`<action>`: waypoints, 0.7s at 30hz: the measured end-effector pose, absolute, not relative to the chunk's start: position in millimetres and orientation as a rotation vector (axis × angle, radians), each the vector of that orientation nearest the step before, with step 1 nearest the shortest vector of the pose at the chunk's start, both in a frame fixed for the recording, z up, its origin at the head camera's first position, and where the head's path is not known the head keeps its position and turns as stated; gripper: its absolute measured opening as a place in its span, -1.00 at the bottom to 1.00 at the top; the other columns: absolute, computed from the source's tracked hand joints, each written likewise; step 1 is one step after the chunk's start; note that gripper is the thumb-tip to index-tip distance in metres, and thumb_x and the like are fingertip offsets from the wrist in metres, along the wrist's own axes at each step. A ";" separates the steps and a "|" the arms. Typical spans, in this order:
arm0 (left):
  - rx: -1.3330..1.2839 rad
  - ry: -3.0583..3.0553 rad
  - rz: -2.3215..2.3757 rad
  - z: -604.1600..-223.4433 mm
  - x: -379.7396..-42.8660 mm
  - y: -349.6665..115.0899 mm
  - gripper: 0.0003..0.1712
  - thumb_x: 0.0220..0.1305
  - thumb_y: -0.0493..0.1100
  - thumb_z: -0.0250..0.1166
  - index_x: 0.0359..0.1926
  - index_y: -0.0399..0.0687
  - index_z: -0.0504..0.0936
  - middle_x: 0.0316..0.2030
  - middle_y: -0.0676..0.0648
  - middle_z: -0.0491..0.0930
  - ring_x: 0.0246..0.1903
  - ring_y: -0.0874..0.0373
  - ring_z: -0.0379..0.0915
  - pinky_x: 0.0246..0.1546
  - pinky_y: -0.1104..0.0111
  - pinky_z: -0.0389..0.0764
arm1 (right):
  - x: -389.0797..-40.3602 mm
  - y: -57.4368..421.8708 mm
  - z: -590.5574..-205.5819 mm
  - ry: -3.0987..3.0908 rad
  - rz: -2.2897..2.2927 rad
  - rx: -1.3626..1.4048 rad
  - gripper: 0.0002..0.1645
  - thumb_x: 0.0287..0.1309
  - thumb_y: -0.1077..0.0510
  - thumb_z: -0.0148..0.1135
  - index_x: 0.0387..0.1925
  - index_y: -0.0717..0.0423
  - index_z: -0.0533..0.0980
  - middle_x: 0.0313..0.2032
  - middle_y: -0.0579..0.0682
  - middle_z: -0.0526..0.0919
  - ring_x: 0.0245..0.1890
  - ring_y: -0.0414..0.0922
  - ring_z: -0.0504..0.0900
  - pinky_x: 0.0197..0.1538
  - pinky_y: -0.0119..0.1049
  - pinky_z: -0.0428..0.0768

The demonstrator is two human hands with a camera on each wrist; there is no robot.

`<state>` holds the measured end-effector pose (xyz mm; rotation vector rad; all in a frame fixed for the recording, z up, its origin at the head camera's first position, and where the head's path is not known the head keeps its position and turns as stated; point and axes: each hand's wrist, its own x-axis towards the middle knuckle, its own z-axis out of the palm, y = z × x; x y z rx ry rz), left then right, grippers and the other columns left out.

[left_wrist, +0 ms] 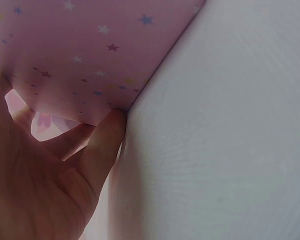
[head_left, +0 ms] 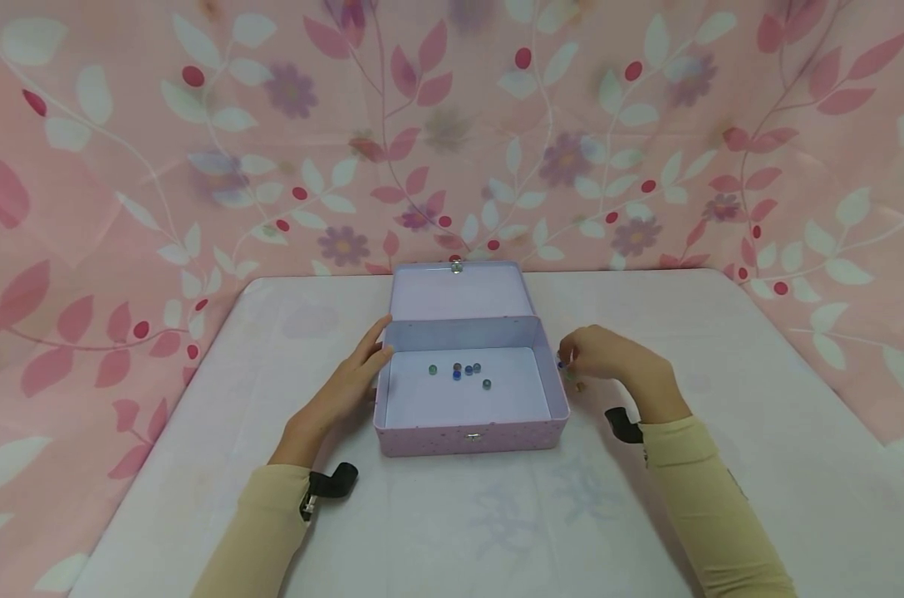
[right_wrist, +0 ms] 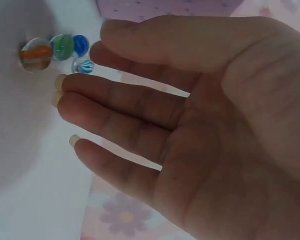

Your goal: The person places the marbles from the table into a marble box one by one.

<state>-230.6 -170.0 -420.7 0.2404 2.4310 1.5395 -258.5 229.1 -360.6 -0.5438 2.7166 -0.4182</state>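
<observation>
A pink tin box point(head_left: 470, 440) with its lid point(head_left: 459, 295) raised lies on the table, several glass marbles point(head_left: 433, 370) scattered over its floor. My left hand point(head_left: 340, 390) rests against the box's left side, a finger at the rim. Beyond the right wall my right hand point(head_left: 616, 361) reaches down to loose marbles. In the right wrist view its fingers are extended, with an orange marble point(right_wrist: 36, 54), a green one point(right_wrist: 63, 47), a blue one point(right_wrist: 80, 45) and a clear striped one point(right_wrist: 85, 65) by the fingertips. No marble shows in its palm.
A white cloth covers the table point(head_left: 759, 399). Behind it hangs a pink floral curtain point(head_left: 437, 141). The box has a metal clasp point(head_left: 473, 436) on its front wall. Each wrist wears a small black camera point(head_left: 336, 480).
</observation>
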 end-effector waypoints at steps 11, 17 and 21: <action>0.233 2.435 1.534 -421.9 -231.9 -170.5 -0.38 0.48 0.35 -0.14 0.43 0.90 -0.16 0.57 -0.13 -0.06 0.49 -0.28 0.03 0.19 -0.23 0.47 | -258.2 228.6 -368.0 2.691 -0.415 -0.529 -0.77 -0.16 0.41 0.31 -0.37 0.15 0.67 -0.40 -0.01 0.64 -0.44 -0.13 0.51 -0.32 -0.30 0.49; 0.237 2.443 1.534 -421.1 -230.3 -170.0 -0.36 0.44 0.42 -0.13 0.43 0.91 -0.17 0.57 -0.14 -0.05 0.49 -0.29 0.04 0.18 -0.23 0.48 | -258.4 226.1 -372.2 2.697 -0.420 -0.545 -0.79 -0.17 0.43 0.25 -0.42 0.16 0.64 -0.49 -0.03 0.62 -0.51 -0.15 0.51 -0.39 -0.33 0.49; 0.235 2.448 1.531 -420.2 -229.5 -169.2 -0.34 0.44 0.42 -0.13 0.45 0.87 -0.17 0.56 -0.15 -0.04 0.49 -0.29 0.05 0.18 -0.23 0.48 | -258.7 224.3 -374.4 2.692 -0.427 -0.575 -0.78 -0.18 0.47 0.20 -0.47 0.16 0.62 -0.56 -0.03 0.59 -0.56 -0.16 0.50 -0.45 -0.34 0.48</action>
